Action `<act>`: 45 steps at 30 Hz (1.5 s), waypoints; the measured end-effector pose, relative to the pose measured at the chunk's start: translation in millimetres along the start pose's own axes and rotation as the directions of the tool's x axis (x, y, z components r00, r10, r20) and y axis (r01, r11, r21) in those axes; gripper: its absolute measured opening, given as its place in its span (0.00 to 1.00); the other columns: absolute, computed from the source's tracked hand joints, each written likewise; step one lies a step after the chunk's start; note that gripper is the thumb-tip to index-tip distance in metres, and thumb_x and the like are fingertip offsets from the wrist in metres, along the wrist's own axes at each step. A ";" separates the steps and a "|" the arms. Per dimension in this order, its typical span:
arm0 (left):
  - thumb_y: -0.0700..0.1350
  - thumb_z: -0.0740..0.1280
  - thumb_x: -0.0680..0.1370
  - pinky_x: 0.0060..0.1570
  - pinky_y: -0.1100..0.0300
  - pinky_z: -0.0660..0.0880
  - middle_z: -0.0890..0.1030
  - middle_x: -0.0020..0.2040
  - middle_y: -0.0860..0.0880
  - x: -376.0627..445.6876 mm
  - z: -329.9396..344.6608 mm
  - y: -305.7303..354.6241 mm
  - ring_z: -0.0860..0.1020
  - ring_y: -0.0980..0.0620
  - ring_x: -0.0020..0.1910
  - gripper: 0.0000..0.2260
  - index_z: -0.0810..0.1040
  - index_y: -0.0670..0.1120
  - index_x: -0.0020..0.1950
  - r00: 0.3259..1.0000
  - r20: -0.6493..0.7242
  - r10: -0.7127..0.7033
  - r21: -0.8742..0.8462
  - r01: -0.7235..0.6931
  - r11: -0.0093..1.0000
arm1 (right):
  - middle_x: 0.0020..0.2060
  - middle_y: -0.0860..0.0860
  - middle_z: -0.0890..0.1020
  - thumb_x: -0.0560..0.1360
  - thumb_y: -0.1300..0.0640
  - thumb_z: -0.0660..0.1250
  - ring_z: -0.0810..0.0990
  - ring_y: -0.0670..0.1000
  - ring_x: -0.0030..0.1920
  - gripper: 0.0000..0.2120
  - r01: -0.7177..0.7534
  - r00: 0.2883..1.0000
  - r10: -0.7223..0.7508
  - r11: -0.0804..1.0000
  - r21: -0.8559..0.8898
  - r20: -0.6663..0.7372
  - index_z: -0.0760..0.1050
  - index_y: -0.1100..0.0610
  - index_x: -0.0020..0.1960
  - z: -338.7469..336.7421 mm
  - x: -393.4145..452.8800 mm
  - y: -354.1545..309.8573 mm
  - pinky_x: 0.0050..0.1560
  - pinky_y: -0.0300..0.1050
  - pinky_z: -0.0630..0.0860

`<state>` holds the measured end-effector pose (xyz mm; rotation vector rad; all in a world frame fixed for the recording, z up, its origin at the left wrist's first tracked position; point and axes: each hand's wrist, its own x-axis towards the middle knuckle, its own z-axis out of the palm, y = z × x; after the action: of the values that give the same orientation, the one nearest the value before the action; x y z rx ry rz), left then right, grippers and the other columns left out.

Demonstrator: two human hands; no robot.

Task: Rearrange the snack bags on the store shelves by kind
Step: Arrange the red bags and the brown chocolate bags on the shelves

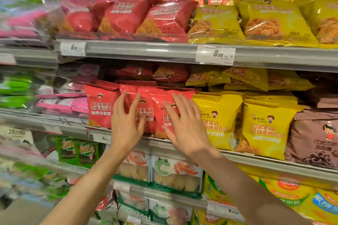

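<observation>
The middle shelf (182, 149) ran slightly downhill to the right, its lip just under the upright bags, and a dim gap lay open above them below the upper shelf (142, 50). At far left, blurred pink packs (62, 104) and green packs (15, 86) crowded the neighbouring bay. The red snack bags (99, 107) stood on end at the shelf front, long axis vertical, printed faces outward, packed edge to edge. The left hand (126, 124) was raised before them with fingers spread and loosely bent, holding nothing (whether its tips touched the foil could not be told). The right hand (186, 124) lay flat and wide, fingers straight, against the rightmost red bag. Just beside it stood the yellow bags (217, 120), likewise upright, closing off that side, then brown bags (311, 139) at far right. More red and yellow bags lay flat behind.
</observation>
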<state>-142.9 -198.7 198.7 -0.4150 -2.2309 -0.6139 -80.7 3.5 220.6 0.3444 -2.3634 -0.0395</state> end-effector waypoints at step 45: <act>0.54 0.65 0.84 0.69 0.58 0.70 0.73 0.70 0.60 -23.8 -48.7 81.4 0.71 0.65 0.67 0.20 0.70 0.55 0.76 0.971 0.226 -0.073 -0.452 0.171 0.875 | 0.63 0.40 0.78 0.80 0.37 0.61 0.76 0.40 0.62 0.26 -0.442 0.896 0.373 0.696 0.566 0.240 0.65 0.42 0.76 -69.2 -40.5 25.2 0.66 0.46 0.74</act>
<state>-60.1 -160.1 233.5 -0.6024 -2.2993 -1.2439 -11.5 43.0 247.0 0.0989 -2.4514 0.9670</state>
